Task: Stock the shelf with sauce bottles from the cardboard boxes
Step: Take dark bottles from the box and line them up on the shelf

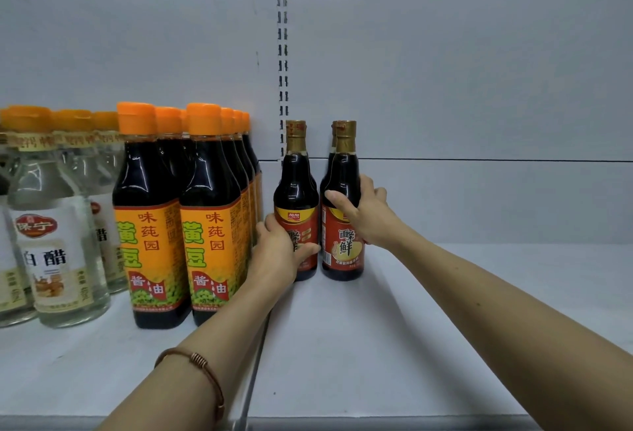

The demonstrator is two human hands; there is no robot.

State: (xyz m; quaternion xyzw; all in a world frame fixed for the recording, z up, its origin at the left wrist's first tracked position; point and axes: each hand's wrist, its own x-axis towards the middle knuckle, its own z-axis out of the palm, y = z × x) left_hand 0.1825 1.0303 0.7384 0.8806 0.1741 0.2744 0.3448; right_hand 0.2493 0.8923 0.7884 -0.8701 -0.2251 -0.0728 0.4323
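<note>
Between both sets of fingers (337, 202) stand two upright red-labelled dark sauce bottles (296, 204) on the white shelf (411, 328); each hand wraps one, the left hand (279, 250) nearer the orange-capped row (205, 218).

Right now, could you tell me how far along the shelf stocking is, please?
Done: orange-capped bottles fill the left section. In hand: left hand and right hand each grip a gold-capped bottle beside the divider. Left: most of the right shelf is bare.
</note>
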